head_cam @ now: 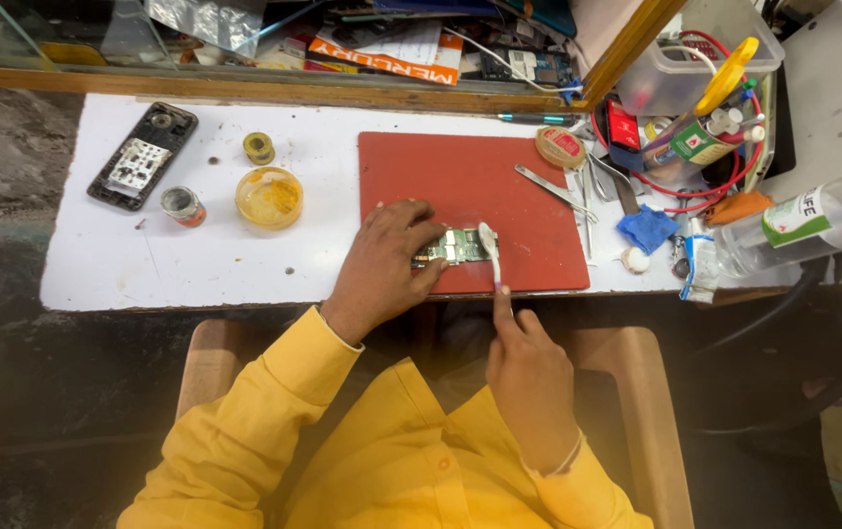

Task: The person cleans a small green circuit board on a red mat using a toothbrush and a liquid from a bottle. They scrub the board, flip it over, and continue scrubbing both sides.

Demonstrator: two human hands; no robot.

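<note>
Left hand (382, 263) pinned small green circuit board (452, 247) on red mat (499, 186), frame centre; right hand (529, 367) gripped white toothbrush (491, 251). Hard scrubbing could dislodge components.

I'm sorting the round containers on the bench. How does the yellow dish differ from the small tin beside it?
The yellow dish is wide, shallow and see-through amber, with yellow paste showing inside. The small tin is much narrower, with metal grey walls and an orange-red band; its contents are too small to tell. The dish lies nearer the red mat, the tin nearer the opened phone. Both are round, open-topped and stand on the white table, away from both hands.
</note>
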